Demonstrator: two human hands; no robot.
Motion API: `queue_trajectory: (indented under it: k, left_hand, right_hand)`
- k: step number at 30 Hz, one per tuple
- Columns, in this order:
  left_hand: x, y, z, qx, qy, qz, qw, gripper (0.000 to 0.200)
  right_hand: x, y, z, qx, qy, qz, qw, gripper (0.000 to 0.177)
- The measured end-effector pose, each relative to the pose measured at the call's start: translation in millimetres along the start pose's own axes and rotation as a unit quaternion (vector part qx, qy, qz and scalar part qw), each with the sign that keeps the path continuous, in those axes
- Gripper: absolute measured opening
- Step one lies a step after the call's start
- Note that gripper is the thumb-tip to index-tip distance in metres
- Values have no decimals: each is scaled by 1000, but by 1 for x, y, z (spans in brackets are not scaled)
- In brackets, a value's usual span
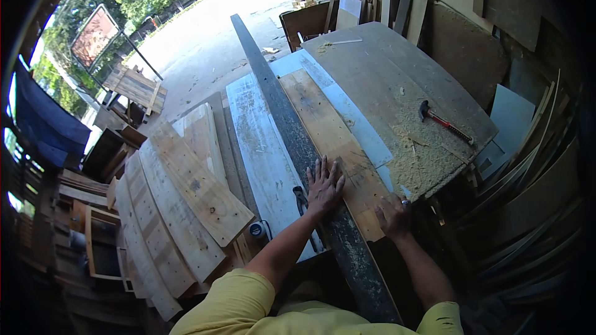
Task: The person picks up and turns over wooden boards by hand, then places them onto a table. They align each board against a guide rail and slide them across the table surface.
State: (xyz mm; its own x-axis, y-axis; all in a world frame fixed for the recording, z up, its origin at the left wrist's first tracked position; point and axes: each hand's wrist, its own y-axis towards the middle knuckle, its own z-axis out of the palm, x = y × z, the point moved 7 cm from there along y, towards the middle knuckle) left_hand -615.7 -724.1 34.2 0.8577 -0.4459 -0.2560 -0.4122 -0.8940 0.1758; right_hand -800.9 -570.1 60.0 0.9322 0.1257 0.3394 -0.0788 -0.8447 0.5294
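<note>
My left hand (325, 189) lies flat with spread fingers across a long dark board (288, 124) and the edge of the light wooden plank beside it. On the right, my right hand (393, 214) rests at the near end of that plank (338, 139), fingers apart, with a ring on one finger. The dark board runs lengthwise along the plank's left side. Black-handled pliers (300, 200) lie just left of my left hand, on a white-painted board (261, 130). Neither hand grips anything.
A red-handled hammer (446, 122) lies amid sawdust (419, 164) on the brown worktop (397, 68). Several planks (180, 211) are stacked on the left, near a small round blue-and-white object (256, 229). Sheets and boards (465, 43) lean at the right.
</note>
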Motion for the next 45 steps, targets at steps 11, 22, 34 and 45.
queue_trajectory:
  k: [11,22,34,45]
  left_hand:
    - [-3,-1,-8,25,-34,-11,999,63]
    - [-1,3,-10,33,-55,-12,998,62]
    - [37,68,-24,18,-37,-28,999,59]
    - [67,163,3,124,54,11,991,60]
  right_hand:
    - [-1,54,47,-13,9,-9,1000,35]
    - [5,108,81,-18,1,-9,1000,34]
    - [-7,-10,71,23,306,480,822,42]
    - [9,-8,115,78,405,421,808,27]
